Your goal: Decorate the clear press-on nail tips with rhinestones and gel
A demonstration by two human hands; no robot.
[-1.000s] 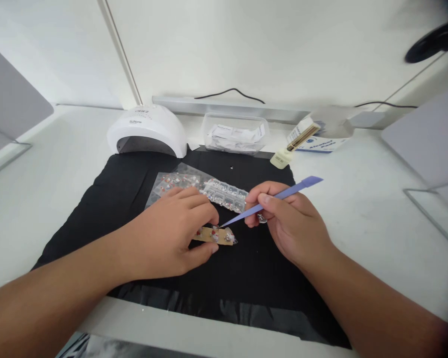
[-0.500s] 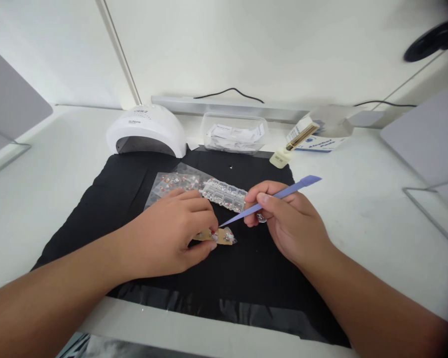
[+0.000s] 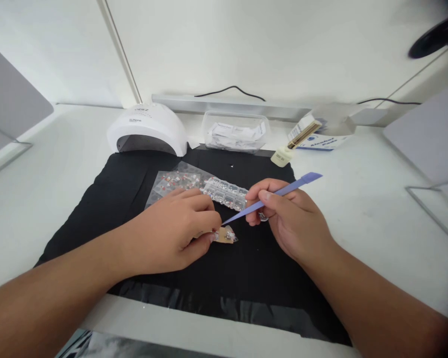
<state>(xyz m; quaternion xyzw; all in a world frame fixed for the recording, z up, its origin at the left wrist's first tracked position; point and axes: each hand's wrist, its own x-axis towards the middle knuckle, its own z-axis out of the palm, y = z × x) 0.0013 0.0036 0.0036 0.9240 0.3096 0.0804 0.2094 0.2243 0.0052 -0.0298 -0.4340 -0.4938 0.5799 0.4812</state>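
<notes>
My left hand (image 3: pixel 188 226) is closed, its thumb and fingers pinched over the left part of a small tan strip (image 3: pixel 226 235). Clear nail tips with gems appear to sit on this strip; my fingers hide its left part. In my right hand (image 3: pixel 289 214) is a purple plastic cuticle stick (image 3: pixel 269 200), gripped like a pen with its pointed end towards my left fingertips. Whether the point touches anything there I cannot tell. A small shiny piece (image 3: pixel 263 217) shows by my right hand's curled fingers. Beyond the hands lies a clear compartment box (image 3: pixel 226 193) of small gems.
Clear sheets (image 3: pixel 177 180) with red and white bits lie on the black mat (image 3: pixel 108 199). Behind stand a white nail lamp (image 3: pixel 145 124), a clear tub (image 3: pixel 235 134) of packets, a gold-capped polish bottle (image 3: pixel 283 156) and an alcohol-pads box (image 3: pixel 324 141).
My left thumb and fingers have drawn closer together over the strip and now cover a red gem that showed before. The cuticle stick keeps nearly the same pose.
</notes>
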